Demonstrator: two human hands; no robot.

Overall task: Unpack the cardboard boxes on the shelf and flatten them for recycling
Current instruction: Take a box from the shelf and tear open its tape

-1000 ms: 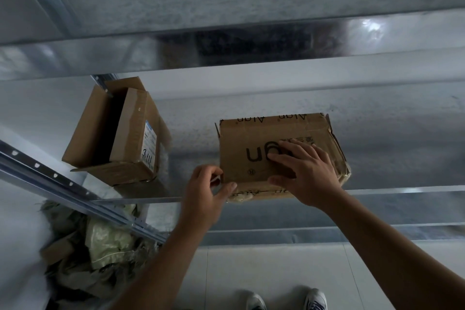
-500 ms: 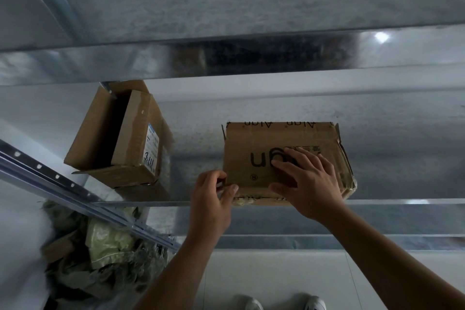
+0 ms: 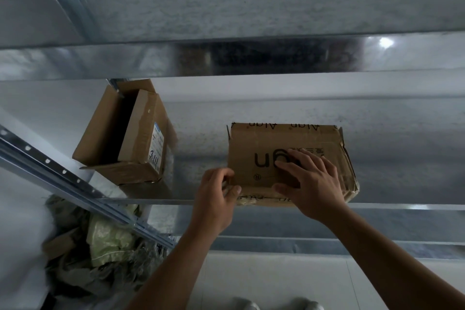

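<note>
Wrapping: crumpled, greenish, on the floor under the shelf's left end; probably what came out of boxes.
Left hand: at the front-left corner of the shut box. The fingers are curled and the thumb meets the forefinger in a pinch on that corner's edge. I cannot tell whether it has tape or a flap; likely it seeks a start for opening.
Right hand: flat on the box top with fingers spread and fairly straight, holding nothing. It seems to press down so the box will not slide while the other hand pulls.
Shut box: on the shelf, right of centre, at the front edge and slightly over it, print upside down, right end crushed.
Open box: near the shelf's left end, well apart from the shut one, flaps spread, inside dark, not yet flattened.
Stage: early, judging by both boxes keeping their shape.
</note>
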